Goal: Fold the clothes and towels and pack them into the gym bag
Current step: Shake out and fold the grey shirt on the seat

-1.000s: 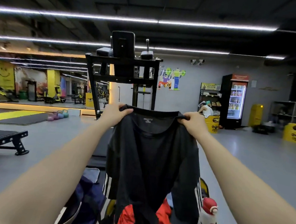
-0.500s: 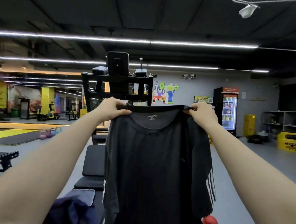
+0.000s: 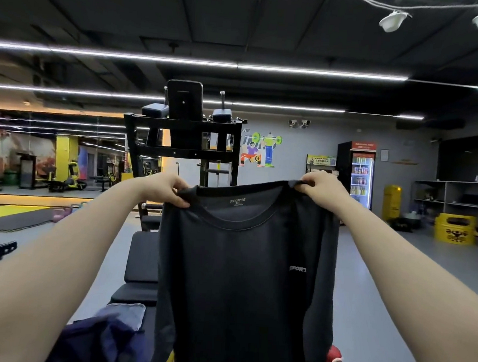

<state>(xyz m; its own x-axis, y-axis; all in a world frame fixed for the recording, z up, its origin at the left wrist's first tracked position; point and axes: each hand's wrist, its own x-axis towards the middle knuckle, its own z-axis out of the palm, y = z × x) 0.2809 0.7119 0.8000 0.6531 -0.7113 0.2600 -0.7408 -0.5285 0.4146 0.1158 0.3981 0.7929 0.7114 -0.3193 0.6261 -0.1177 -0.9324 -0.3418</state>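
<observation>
Shirt [image 3: 243,270] is pinched at both shoulders: left hand [image 3: 166,188] at 10 o'clock, right hand [image 3: 320,187] at 2; long axis hangs vertical.

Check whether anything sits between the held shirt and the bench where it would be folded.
Nothing visible blocks it. The shirt hangs from the left hand and right hand over the bench; a navy garment lies lower left. The gym bag cannot be seen.
</observation>
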